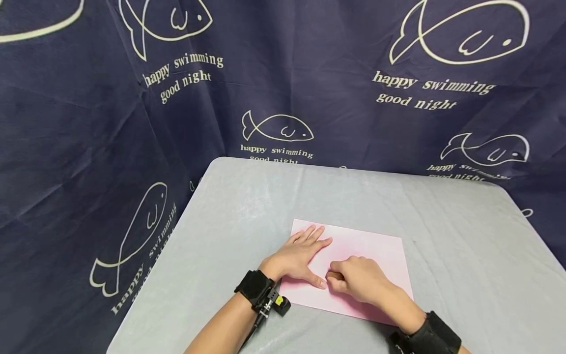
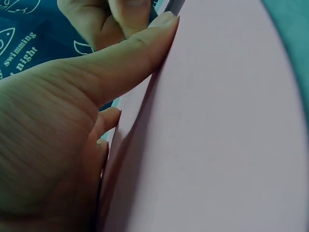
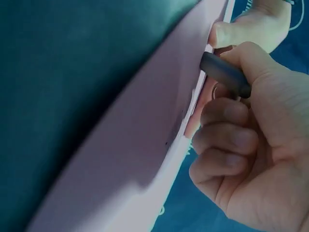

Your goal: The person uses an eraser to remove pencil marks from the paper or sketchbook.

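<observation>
A pink sheet (image 1: 380, 246) lies on the table. My left hand (image 1: 298, 256) rests on its left part, fingers spread and thumb pointing toward the right hand. Beside that thumb, my right hand (image 1: 360, 278) is curled low over the sheet. In the right wrist view, the right hand (image 3: 260, 130) grips a small dark grey block (image 3: 224, 72) between thumb and fingers. One end of the block meets the sheet's surface. The head view hides the block behind the fingers. In the left wrist view, the left thumb (image 2: 140, 53) presses on the sheet.
A pale grey cloth covers the table (image 1: 247, 206). Dark blue curtains (image 1: 345, 113) with fish drawings and lettering hang behind and to the left. Both wrists wear black straps; the left strap (image 1: 255, 289) carries a small camera and a cable.
</observation>
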The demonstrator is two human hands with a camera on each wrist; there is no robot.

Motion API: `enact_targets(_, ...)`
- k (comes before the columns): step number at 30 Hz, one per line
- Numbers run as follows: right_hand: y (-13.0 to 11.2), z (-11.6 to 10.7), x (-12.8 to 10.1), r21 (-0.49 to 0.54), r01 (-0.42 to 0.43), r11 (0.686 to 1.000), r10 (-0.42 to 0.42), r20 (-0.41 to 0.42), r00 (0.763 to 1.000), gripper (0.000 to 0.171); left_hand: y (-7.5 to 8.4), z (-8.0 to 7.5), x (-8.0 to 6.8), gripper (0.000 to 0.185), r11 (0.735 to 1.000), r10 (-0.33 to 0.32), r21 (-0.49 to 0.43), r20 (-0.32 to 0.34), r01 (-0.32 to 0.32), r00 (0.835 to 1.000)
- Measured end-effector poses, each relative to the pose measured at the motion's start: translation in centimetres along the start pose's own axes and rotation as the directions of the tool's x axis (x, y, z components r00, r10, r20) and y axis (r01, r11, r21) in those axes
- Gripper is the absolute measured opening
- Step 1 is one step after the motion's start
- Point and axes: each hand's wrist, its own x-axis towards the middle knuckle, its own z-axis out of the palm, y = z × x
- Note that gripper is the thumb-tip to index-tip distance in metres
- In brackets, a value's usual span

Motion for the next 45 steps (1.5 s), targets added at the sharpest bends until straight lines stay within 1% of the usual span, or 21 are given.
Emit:
enact_targets(4, 0.7, -0.3, -0.7, 0.036, -0.023, 0.999, 0.023, 0.006, 1.0, 0.035, 0.1, -0.2, 0.0, 0.113, 1.0, -0.009, -0.006, -0.002, 0.009, 1.0)
enact_targets(7, 1.3, -0.6, -1.5, 0.076, -0.065, 0.995, 0.063, 0.029, 0.998, 0.037, 0.2, -0.3, 0.0, 0.114, 1.0, -0.01, -0.014, -0.003, 0.01, 1.0)
enact_targets(11, 2.2, -1.0, -2.5, 0.116, -0.106, 0.988, 0.101, 0.05, 0.994, 0.036, 0.4, -0.5, -0.1, 0.114, 1.0, -0.013, -0.026, -0.005, 0.013, 1.0)
enact_targets(14, 2.8, -1.2, -3.3, 0.138, -0.122, 0.983, 0.115, 0.057, 0.992, 0.036, 0.4, -0.6, -0.1, 0.114, 0.999, -0.018, -0.027, -0.004, 0.018, 1.0)
enact_targets(20, 3.9, -1.5, -5.1, 0.156, -0.164, 0.974, 0.156, 0.066, 0.986, 0.044, 0.4, -0.7, -0.1, 0.114, 0.999, -0.016, -0.031, 0.002, 0.016, 1.0)
enact_targets(26, 4.5, -2.1, -6.3, 0.14, -0.198, 0.97, 0.188, 0.084, 0.979, 0.043, 0.4, -0.6, -0.1, 0.114, 0.999, -0.007, -0.04, 0.006, 0.007, 1.0)
enact_targets(30, 4.4, -2.5, -5.9, 0.098, -0.176, 0.98, 0.165, 0.107, 0.98, 0.042, 0.3, -0.5, -0.1, 0.114, 0.999, -0.009, -0.04, 0.007, 0.009, 1.0)
enact_targets(34, 4.0, -2.7, -4.8, 0.052, -0.14, 0.989, 0.135, 0.089, 0.987, 0.04, 0.2, -0.5, -0.1, 0.115, 1.0, -0.015, -0.025, 0.01, 0.015, 1.0)
enact_targets(39, 2.9, -2.2, -3.0, 0.048, -0.091, 0.995, 0.089, 0.048, 0.995, 0.038, 0.4, -0.6, -0.1, 0.115, 1.0, -0.016, -0.023, 0.014, 0.016, 1.0)
enact_targets(45, 1.4, -1.1, -0.6, 0.045, -0.022, 0.999, 0.02, 0.039, 0.999, 0.035, 0.4, -0.6, -0.2, 0.114, 1.0, -0.016, -0.025, 0.015, 0.016, 1.0)
